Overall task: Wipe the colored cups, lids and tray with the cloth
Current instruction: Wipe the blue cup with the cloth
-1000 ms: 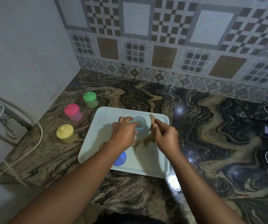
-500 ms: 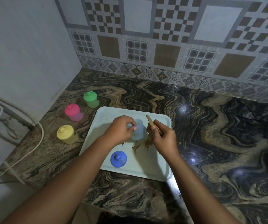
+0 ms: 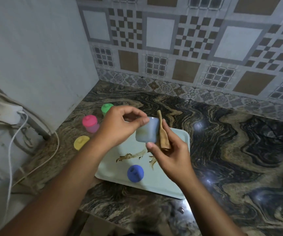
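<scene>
The left hand pinches the rim of a pale blue translucent plastic cup and holds it tilted above the pale rectangular tray. The right hand grips a brown cloth beside the cup, its thumb touching the cup's base. A round blue lid lies on the near part of the stained tray. To the left on the marbled surface stand the pink lidded cup, the yellow lidded cup and the green lidded cup, the green one partly hidden by the left hand.

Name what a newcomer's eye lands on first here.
Above the pale tray, the left hand grips a blue cup, the right hand a brown cloth beside it. Brown smears streak the tray near a blue lid; pink cup, green cup and yellow cup stand left of it.
</scene>
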The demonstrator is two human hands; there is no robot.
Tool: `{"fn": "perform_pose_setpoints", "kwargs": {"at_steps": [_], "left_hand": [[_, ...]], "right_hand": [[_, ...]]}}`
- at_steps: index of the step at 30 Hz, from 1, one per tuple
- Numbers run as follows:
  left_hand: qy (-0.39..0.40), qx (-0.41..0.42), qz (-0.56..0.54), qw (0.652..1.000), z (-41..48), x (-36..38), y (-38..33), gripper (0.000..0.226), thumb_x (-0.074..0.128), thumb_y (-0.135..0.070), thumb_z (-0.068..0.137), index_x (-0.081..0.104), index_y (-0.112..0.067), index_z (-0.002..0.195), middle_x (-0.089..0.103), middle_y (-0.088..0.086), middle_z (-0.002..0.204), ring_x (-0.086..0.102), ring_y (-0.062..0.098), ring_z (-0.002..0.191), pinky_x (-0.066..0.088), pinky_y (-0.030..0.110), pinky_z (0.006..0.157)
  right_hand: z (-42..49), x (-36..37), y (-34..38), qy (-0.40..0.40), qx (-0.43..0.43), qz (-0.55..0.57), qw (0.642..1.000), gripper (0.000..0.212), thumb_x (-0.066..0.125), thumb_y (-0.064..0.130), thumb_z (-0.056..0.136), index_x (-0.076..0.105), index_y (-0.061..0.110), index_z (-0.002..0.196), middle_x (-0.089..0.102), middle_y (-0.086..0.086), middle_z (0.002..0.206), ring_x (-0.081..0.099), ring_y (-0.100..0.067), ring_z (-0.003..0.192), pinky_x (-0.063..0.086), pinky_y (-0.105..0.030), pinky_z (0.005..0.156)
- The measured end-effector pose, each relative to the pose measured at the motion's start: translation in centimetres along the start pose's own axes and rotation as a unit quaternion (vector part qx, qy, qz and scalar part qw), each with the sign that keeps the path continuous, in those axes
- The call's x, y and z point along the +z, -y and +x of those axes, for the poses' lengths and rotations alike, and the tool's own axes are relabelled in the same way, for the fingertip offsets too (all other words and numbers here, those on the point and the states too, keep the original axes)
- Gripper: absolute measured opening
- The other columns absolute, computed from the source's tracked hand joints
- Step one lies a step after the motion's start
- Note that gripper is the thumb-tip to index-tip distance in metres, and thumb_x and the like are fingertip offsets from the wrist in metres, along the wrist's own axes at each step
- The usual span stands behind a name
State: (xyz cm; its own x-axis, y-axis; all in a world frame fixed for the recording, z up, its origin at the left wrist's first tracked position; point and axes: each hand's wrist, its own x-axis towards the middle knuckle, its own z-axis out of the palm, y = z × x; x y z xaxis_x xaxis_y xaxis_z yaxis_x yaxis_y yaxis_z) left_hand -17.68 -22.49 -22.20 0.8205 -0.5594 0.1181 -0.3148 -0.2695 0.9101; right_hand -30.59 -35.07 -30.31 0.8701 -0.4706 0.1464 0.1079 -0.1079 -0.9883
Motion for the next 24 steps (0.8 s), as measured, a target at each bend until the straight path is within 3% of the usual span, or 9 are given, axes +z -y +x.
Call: {"fn": "perform_pose_setpoints", "kwargs": {"at_steps": [2,4,9,11,14,18,19,21,24], "left_hand": [[-0.016,0.006,-0.015,1.000,-0.3,-0.7,-0.8,0.009,0.081,-0.021,0.079,0.078,-0.019,0.087,0.076,-0.007,0.084,0.068,-0.002,0.075,0.050,0.011,0.071],[-0.024,0.017,-0.028,0.999,-0.6,-1.3,-1.4,0.010,0.080,-0.023,0.081,0.078,-0.021,0.090,0.077,-0.008,0.087,0.070,0.001,0.080,0.052,0.013,0.074],[0.017,0.037,-0.060,0.997,-0.6,-3.1,-1.9,0.018,0.072,-0.011,0.088,0.076,-0.027,0.093,0.077,-0.006,0.096,0.073,0.007,0.089,0.055,0.018,0.073],[0.028,0.030,-0.088,0.995,-0.5,-3.4,-2.0,0.018,0.070,-0.008,0.088,0.074,-0.025,0.088,0.078,-0.004,0.096,0.073,0.012,0.093,0.058,0.023,0.076],[0.019,0.025,-0.072,0.997,-0.2,-3.5,-2.2,0.020,0.071,-0.006,0.087,0.070,-0.025,0.083,0.075,-0.005,0.085,0.071,0.004,0.085,0.055,0.017,0.071],[-0.010,0.069,0.044,0.997,-0.6,-2.7,-2.9,0.016,0.073,-0.015,0.087,0.068,-0.030,0.081,0.070,-0.012,0.082,0.064,-0.001,0.079,0.050,0.011,0.072],[-0.021,0.077,0.037,0.996,-0.7,-2.5,-3.1,0.012,0.073,-0.016,0.087,0.070,-0.027,0.082,0.071,-0.012,0.082,0.064,-0.001,0.079,0.050,0.010,0.073],[-0.010,0.074,-0.008,0.997,-0.7,-2.6,-3.1,0.003,0.073,-0.021,0.088,0.074,-0.020,0.090,0.074,-0.007,0.087,0.068,0.004,0.083,0.054,0.016,0.076],[0.037,0.030,-0.082,0.995,-0.5,-3.3,-2.6,0.011,0.069,-0.024,0.086,0.076,-0.021,0.095,0.077,-0.002,0.094,0.073,0.014,0.091,0.059,0.027,0.077]], "right_hand": [[-0.1,0.6,0.3,-0.013,-0.038,-0.050,0.998,0.096,0.091,0.016,0.070,0.040,0.015,0.151,0.067,0.040,0.105,0.065,0.011,0.092,0.054,-0.016,0.083],[0.0,1.3,1.1,-0.043,-0.062,-0.058,0.995,0.099,0.094,0.010,0.064,0.043,0.012,0.149,0.064,0.047,0.096,0.061,0.019,0.083,0.049,-0.005,0.075],[0.5,1.8,2.5,-0.081,-0.092,0.005,0.992,0.096,0.091,0.001,0.067,0.045,0.011,0.150,0.077,0.014,0.103,0.073,-0.003,0.080,0.058,-0.018,0.073],[0.7,1.9,2.5,-0.071,-0.108,0.000,0.992,0.093,0.090,0.001,0.068,0.045,0.010,0.149,0.078,0.009,0.097,0.074,-0.009,0.078,0.059,-0.020,0.072],[0.9,2.4,2.3,-0.065,-0.138,-0.049,0.987,0.094,0.092,0.012,0.068,0.045,0.009,0.149,0.076,0.007,0.088,0.061,-0.001,0.072,0.058,-0.022,0.068],[0.9,2.9,2.0,-0.074,-0.187,-0.095,0.975,0.099,0.094,0.013,0.064,0.043,-0.002,0.147,0.074,-0.012,0.112,0.062,0.014,0.085,0.054,-0.013,0.076],[0.9,2.9,1.8,-0.078,-0.186,-0.087,0.976,0.098,0.094,0.012,0.064,0.044,-0.002,0.147,0.074,-0.010,0.112,0.061,0.015,0.083,0.054,-0.013,0.075],[0.9,3.0,1.9,-0.089,-0.174,-0.050,0.979,0.096,0.093,0.015,0.062,0.047,0.001,0.146,0.074,0.016,0.106,0.057,0.017,0.079,0.054,-0.013,0.074],[0.9,2.8,2.1,-0.105,-0.155,-0.009,0.982,0.095,0.092,0.005,0.058,0.049,-0.001,0.142,0.067,0.038,0.089,0.054,0.018,0.073,0.051,-0.007,0.072]]}}
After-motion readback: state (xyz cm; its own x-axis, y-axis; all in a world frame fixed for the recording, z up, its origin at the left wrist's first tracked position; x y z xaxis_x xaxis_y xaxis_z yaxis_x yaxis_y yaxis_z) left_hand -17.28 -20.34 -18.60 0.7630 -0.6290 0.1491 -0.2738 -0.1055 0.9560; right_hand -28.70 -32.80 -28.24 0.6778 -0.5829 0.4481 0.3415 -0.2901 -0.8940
